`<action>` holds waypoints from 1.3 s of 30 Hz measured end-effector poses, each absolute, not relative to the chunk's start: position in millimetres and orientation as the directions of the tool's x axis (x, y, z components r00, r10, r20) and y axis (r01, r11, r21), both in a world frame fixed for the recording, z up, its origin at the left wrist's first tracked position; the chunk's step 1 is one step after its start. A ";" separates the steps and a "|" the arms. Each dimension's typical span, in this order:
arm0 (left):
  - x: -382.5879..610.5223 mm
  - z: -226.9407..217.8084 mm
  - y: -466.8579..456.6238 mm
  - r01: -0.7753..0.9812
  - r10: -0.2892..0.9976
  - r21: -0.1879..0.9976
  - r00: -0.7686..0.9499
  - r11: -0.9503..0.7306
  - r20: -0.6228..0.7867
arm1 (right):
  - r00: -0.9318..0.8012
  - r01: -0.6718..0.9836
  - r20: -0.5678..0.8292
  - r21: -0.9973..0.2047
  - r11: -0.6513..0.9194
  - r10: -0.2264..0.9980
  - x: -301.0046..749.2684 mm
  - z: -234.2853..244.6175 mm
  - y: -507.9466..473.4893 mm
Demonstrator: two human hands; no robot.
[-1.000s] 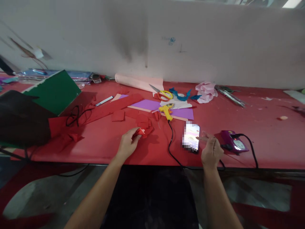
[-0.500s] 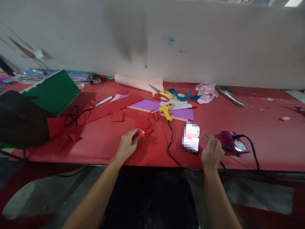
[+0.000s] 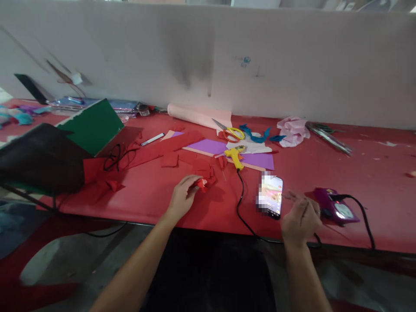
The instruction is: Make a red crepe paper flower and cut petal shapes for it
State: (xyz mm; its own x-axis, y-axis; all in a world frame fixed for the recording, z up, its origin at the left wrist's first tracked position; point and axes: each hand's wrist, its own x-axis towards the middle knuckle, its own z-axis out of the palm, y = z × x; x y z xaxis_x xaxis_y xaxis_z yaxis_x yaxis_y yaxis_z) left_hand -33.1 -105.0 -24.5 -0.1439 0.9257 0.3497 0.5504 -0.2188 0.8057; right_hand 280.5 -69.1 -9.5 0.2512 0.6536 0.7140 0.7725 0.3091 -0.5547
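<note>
One folded red paper piece (image 3: pixel 202 185) sits pinched in the fingertips of our left hand (image 3: pixel 183 197), left of the phone (image 3: pixel 272 196). Our right hand (image 3: pixel 300 216), just right of the phone, holds nothing, its fingers loosely curled. By our judgement, the flat red pieces (image 3: pixel 170 159) far left of the phone remain unworked.

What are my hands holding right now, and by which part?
The left hand pinches a small folded red paper piece by its near end. The right hand holds nothing, beside the lit black smartphone.

Red table (image 3: pixel 373 173); yellow glue gun (image 3: pixel 236 155); purple sheet (image 3: pixel 256 160).
</note>
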 end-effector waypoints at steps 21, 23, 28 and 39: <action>-40.8 -20.9 -103.7 0.130 0.931 0.980 -0.313 -0.151 0.185 | -0.195 0.119 0.166 -0.974 0.191 0.967 96.1 -13.2 -76.7; -40.5 -21.0 -103.4 0.102 0.933 0.982 -0.312 -0.157 0.181 | -0.194 0.149 0.185 -0.965 0.215 0.963 93.5 -15.1 -76.1; -40.6 -22.7 -103.1 0.031 0.936 0.991 -0.325 -0.134 0.136 | -0.198 0.163 0.250 -0.945 0.284 0.948 92.2 -23.8 -74.2; -40.4 -16.3 -103.4 -0.178 0.952 0.980 -0.305 -0.090 0.032 | -0.171 0.181 0.335 -0.914 0.364 0.926 94.5 -19.4 -76.8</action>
